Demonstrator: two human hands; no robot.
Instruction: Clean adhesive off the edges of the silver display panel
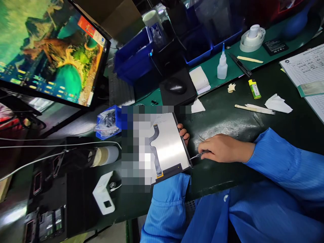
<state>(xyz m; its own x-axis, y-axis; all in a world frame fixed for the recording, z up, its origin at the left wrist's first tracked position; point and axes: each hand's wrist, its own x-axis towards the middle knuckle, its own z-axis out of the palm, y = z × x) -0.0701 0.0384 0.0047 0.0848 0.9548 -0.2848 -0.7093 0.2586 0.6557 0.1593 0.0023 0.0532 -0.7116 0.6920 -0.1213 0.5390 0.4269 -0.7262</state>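
A flat silver-backed screen panel (170, 138) is tilted in front of me, with a dark flex cable (157, 158) across its back and a black strip along its lower edge. My left hand (184, 133) supports it from beneath; only the fingertips show, curled round the right edge. In my right hand (219, 148) are slim metal tweezers (201, 154), closed in my fingers, their tip at the panel's lower right edge. Whether the tip touches the edge, I cannot tell. Pixelation covers the panel's left part.
Behind the panel are a mouse (175, 86), a dropper bottle (222, 65), a utility knife (240, 64) and a lighter (254, 88). Blue bins (134, 54) and a monitor (50, 50) stand at the back left. A white bracket (103, 194) lies to the left.
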